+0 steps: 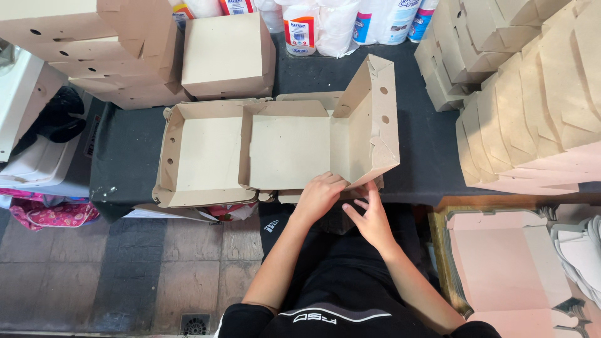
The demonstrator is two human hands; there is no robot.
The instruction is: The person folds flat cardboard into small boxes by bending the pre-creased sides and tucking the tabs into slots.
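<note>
Fingers (325, 184) of both hands are pressing the near edge of a cardboard box (282, 147), its walls standing, right flap not yet folded down.

White plastic-wrapped packs (338, 25) with red and blue labels, table's far edge

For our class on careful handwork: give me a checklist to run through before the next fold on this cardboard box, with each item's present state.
1. Both hands on the work: left hand presses the near edge of the cardboard box, right hand beside it. Ok.
2. Box lies on the dark table. Ok.
3. Right flap raised upright. Ok.
4. Near-edge tab locked in: hidden under the hands. Cannot tell.
5. Stack of folded boxes stands apart from the work. Ok.
</note>
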